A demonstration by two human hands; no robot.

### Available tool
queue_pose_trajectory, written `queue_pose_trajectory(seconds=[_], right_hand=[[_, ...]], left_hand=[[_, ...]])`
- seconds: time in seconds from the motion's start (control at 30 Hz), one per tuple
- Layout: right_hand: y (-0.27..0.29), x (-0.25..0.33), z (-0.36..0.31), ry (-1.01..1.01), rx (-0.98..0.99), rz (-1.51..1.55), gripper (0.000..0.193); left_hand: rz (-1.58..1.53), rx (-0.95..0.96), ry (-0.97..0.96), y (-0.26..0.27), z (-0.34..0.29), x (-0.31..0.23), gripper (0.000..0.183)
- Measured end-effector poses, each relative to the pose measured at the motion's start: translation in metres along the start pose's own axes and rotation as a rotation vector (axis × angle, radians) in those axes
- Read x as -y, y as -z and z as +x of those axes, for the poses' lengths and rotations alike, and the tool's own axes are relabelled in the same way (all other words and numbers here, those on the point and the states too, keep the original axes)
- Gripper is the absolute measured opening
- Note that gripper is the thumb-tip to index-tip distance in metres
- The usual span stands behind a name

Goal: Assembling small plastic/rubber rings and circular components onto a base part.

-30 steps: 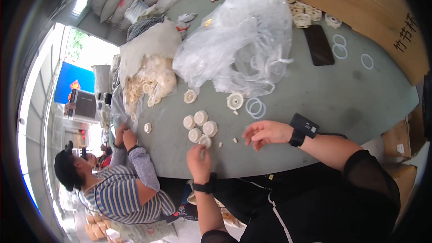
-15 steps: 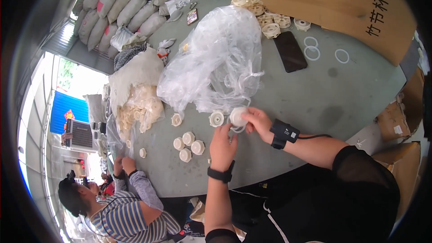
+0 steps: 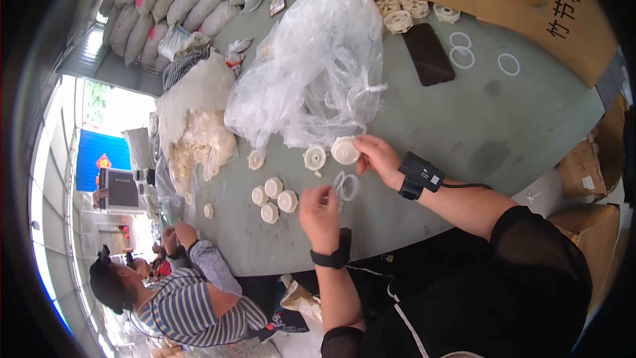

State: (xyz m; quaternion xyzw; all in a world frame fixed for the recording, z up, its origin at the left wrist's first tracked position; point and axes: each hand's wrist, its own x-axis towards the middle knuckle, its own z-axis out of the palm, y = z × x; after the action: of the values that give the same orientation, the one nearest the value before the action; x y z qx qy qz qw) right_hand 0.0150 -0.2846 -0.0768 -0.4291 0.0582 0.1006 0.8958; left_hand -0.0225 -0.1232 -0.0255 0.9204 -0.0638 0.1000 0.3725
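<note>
My right hand [image 3: 377,158] grips a round cream-white cup lid [image 3: 345,150] by its edge, with the smooth disc side facing up. My left hand [image 3: 320,215] is a little nearer to me, its fingers curled together; what they hold, if anything, cannot be made out. Two thin white sealing rings [image 3: 350,187] show just right of its fingertips, overlapping. A second lid [image 3: 315,158], showing its hollow, ribbed side, lies on the table left of the held one. Several more lids [image 3: 269,207] sit in a cluster farther left.
A heap of clear plastic bags [image 3: 311,73] covers the table's [image 3: 424,132] middle. Beyond it are a dark phone [image 3: 428,54], loose white rings [image 3: 509,63], piled lids [image 3: 401,10] and a cardboard sheet [image 3: 503,0]. A co-worker in stripes [image 3: 192,305] works at the left.
My left hand has drawn away from the lid toward me. The lid stays in my right hand, its disc face now in full view. The view has shifted slightly.
</note>
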Motion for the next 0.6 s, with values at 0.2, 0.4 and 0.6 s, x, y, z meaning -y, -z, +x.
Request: queue_pose_trajectory(seconds=[0.2, 0.4, 0.6], right_hand=[[-0.008, -0.002, -0.001, -0.053, 0.019, 0.045, 0.022], [-0.006, -0.007, -0.006, -0.201, 0.18, 0.194, 0.017], [-0.014, -0.011, -0.011, -0.325, 0.446, 0.186, 0.015]], left_hand=[[0.085, -0.047, -0.019, -0.002, -0.016, -0.006, 0.006], [-0.582, -0.189, 0.236, 0.011, -0.019, -0.011, 0.007], [-1.097, -0.191, 0.448, 0.0, -0.024, 0.001, 0.007]])
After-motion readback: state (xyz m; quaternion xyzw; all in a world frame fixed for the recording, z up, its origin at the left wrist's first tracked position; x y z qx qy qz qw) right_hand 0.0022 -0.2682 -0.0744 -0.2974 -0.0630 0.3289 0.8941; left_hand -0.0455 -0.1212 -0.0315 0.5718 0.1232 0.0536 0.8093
